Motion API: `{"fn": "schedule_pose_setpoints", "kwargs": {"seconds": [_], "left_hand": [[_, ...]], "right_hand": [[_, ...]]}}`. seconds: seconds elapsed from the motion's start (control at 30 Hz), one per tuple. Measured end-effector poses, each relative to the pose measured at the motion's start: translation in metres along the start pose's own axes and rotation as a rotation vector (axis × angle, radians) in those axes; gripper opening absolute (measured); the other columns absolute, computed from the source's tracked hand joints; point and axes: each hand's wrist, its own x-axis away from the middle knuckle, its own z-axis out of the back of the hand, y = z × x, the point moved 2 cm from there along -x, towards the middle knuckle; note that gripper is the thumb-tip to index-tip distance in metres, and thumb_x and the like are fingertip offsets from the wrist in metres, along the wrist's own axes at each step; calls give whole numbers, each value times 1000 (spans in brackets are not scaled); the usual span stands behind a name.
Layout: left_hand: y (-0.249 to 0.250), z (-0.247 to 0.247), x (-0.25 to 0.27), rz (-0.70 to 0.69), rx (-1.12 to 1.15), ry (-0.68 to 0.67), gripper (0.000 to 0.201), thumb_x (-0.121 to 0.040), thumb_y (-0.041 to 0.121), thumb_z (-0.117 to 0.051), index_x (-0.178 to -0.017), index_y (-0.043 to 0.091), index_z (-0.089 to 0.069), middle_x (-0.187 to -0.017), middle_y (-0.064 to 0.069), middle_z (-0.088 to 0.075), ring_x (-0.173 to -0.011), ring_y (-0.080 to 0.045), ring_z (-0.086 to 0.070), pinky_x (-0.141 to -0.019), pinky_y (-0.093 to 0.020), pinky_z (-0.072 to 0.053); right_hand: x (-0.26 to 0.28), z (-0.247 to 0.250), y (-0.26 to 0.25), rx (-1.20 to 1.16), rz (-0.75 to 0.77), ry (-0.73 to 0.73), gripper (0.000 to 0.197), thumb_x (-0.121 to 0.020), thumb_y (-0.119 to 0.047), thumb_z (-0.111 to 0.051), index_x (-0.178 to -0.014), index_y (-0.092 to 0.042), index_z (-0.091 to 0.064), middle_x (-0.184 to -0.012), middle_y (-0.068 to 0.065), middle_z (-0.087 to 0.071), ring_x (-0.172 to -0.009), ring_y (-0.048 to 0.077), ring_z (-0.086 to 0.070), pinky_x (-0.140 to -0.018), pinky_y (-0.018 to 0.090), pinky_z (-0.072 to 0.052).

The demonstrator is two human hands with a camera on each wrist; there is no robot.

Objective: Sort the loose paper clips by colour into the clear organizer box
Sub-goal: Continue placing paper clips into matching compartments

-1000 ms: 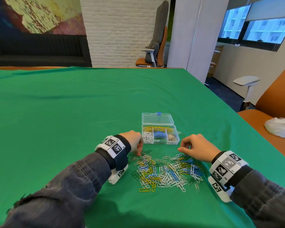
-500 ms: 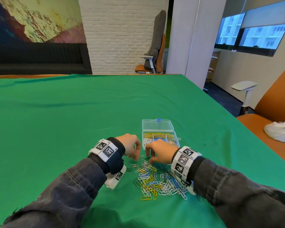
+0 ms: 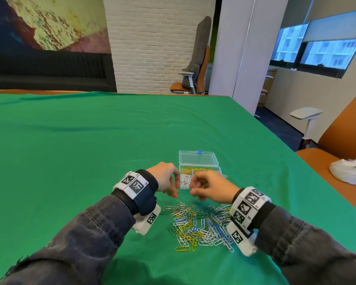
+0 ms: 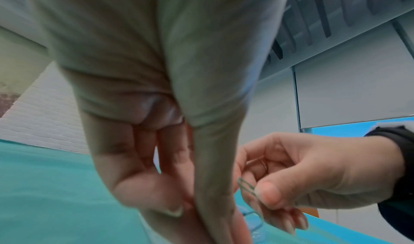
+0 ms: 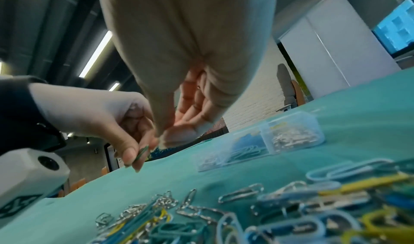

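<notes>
Green table (image 3: 90, 151) | organizer box (image 3: 218, 171) open | yellow, white, blue clips inside

organizer box (image 3: 197, 161): clear glossy plastic | tablecloth (image 3: 90, 151): matt green cloth

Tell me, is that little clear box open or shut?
Open. The box has its lid flipped back flat on the table, and sorted clips show uncovered in its compartments.

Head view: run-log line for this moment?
left hand: pinches green paper clip | right hand: pinches one too, same clip unclear | clear organizer box: open | pile: unsorted
</notes>
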Motion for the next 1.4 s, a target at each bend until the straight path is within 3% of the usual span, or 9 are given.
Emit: {"fn": "schedule_pose_setpoints", "kwargs": {"seconds": [0.17,0.3,0.5,0.6,0.67,0.83,0.97,1.23,1.4], "left_hand": [[6,-9,-3,-90,111,2,25,-73,9,-82,-84,12,-60,-76,-7,-73,-62,-14,-65,-62,-29,-57],[12,-11,-5,-160,326,99,23,-78,-3,-74,-91,10,-59,-79,-11,-73,-57,-10,-64,-55,-22,-53],[5,7,-6,-130,268,251,22,-80,6,-77,-97,9,-64,-94,-5,-73,-64,-4,-62,-54,-14,-49],[-1,10,-3,-98,109,150,21,-79,12,-78,-96,12,-66,-94,-1,-74,-61,6,-57,-60,-12,-44],[-5,12,1,-54,39,85,20,-79,14,-78,-94,14,-65,-95,-1,-74,-70,-3,-63,-70,-19,-48],[-19,9,13,102,-145,0,23,-75,23,-82,-92,16,-68,-91,1,-70,-85,-18,-66,-76,-27,-51],[-32,-11,21,175,-304,-98,29,-68,36,-85,-86,20,-68,-84,6,-65,-81,-16,-62,-75,-30,-51],[-28,-25,20,100,-267,-115,18,-74,30,-82,-79,25,-65,-74,12,-63,-81,-12,-62,-81,-32,-53],[-27,-29,17,38,-209,-140,12,-79,26,-78,-80,25,-66,-82,8,-65,-82,-12,-61,-83,-32,-52]], "right_hand": [[7,0,2,-131,61,32,18,-81,-8,-74,-95,2,-69,-74,7,-69,-58,11,-64,-64,23,-56],[9,9,2,-7,74,50,5,-81,-11,-75,-84,-9,-72,-71,3,-69,-57,8,-64,-66,21,-55],[-6,49,6,232,23,363,7,-84,-18,-73,-86,-12,-74,-78,2,-72,-66,9,-63,-62,9,-46],[-13,45,14,346,-55,287,10,-84,-20,-73,-89,-11,-73,-83,1,-70,-76,11,-62,-75,20,-51],[-14,40,19,383,-80,226,13,-84,-20,-73,-93,-11,-74,-88,2,-71,-77,10,-62,-80,23,-53],[2,52,21,395,-54,245,11,-84,-20,-72,-95,-15,-74,-82,-6,-67,-69,-1,-56,-66,9,-41],[26,54,27,423,-14,195,5,-83,-20,-73,-82,-24,-71,-79,-9,-69,-68,3,-59,-67,16,-46],[35,1,7,422,80,-139,12,-82,-31,-73,-89,-22,-70,-85,-12,-65,-71,0,-55,-73,18,-49],[24,-14,5,465,54,-222,7,-83,-22,-73,-84,-17,-68,-75,-13,-59,-63,-4,-51,-58,6,-36]]}}
